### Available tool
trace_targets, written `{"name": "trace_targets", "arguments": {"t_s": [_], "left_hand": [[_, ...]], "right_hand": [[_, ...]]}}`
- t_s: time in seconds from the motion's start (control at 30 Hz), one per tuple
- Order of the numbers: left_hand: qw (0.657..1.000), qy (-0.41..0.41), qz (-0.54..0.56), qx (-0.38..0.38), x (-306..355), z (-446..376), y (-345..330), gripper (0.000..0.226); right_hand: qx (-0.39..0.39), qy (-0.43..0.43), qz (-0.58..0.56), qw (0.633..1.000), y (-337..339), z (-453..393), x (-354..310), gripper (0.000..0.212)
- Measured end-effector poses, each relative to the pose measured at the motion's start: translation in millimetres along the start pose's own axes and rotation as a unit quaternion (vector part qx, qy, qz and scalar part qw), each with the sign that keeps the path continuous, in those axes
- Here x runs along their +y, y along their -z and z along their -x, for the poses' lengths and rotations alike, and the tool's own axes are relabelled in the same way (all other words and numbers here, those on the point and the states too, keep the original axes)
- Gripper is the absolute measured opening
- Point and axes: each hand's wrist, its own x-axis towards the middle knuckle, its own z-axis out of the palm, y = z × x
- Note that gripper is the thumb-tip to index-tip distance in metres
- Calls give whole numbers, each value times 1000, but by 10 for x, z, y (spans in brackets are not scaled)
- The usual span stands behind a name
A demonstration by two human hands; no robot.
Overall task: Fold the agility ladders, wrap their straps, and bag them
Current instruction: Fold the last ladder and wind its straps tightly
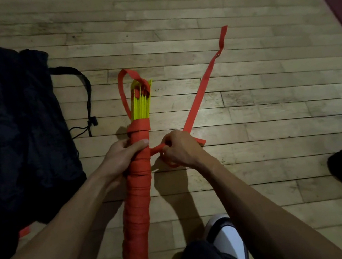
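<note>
Spreading over the left of the wooden floor point(248, 97), the black bag point(18, 132) waits near the folded ladder bundle point(138, 188), which lies lengthwise between the arms, yellow rungs point(141, 102) bare at its far end. Wrapping seems to be the step in hand: the left hand point(123, 155) clasps the bundle, the right hand point(179, 150) pinches the loose red strap point(202, 94). Next, probably, another turn pulled snug toward the rungs.
</note>
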Motion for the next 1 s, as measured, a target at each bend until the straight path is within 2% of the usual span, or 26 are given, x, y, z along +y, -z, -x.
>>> {"name": "trace_targets", "arguments": {"t_s": [0.1,0.17,0.23,0.3,0.4,0.47,0.6,0.73,0.8,0.9,0.93,1.0], "left_hand": [[1000,-13,-21,16,-48,-33,-30,41],[997,-38,-50,52,-59,-43,-57,61],[989,-59,-100,92,-73,-70,-50,84],[986,-74,-129,72,-81,-86,-13,91],[994,-72,-82,-21,-30,-44,16,76],[992,-84,-84,-40,-19,-49,25,61],[980,-113,-164,1,27,-49,-3,60],[939,-145,-301,85,11,19,-108,41],[954,-114,-261,93,-32,12,-116,41],[993,-22,-99,56,-41,-21,-45,48],[996,-11,-68,48,-57,-38,-19,47],[995,-26,-75,58,-45,-40,23,44]], "right_hand": [[-28,6,-14,999,1,-6,-65,26],[-60,8,-68,996,-2,2,-127,30],[-74,13,-90,993,-29,3,-166,26],[-65,3,-100,993,-56,1,-157,23],[-52,-22,-121,991,-70,12,-77,25],[-63,-34,-130,989,-43,20,-57,24],[-77,-30,-57,995,39,-8,8,28],[-48,-16,1,999,-21,-8,5,40],[-39,-1,-22,999,-65,-20,-42,38],[-68,7,-83,994,-79,-7,-110,31],[-73,3,-99,992,-77,-3,-119,30],[-76,-5,-126,989,-75,9,-138,30]]}}
